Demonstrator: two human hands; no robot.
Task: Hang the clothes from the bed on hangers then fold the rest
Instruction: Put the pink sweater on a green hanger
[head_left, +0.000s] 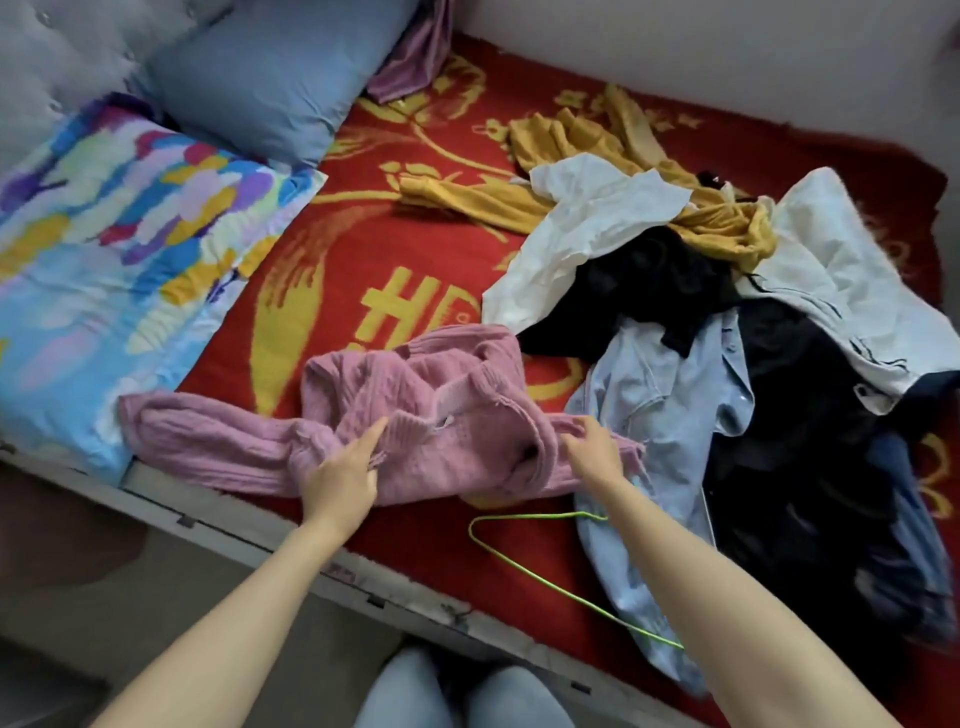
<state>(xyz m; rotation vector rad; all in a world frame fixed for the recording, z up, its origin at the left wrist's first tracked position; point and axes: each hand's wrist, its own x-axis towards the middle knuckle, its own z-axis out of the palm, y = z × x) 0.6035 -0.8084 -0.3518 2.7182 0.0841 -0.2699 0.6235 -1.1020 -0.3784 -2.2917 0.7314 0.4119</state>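
Left hand (343, 480) and right hand (592, 452) grip the pink ribbed knit sweater (426, 384); the green wire hanger (540, 516) lies beside it, nearer the right.

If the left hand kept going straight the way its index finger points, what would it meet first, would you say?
Most likely the raised ribbed collar of the pink sweater, on which the left hand rests. Beyond that fold lies the white shirt, though depth is hard to judge from this view.

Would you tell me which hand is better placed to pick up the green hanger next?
Right. Both hands are on the pink sweater, but the green hanger lies just below the right hand; the left hand is farther off.
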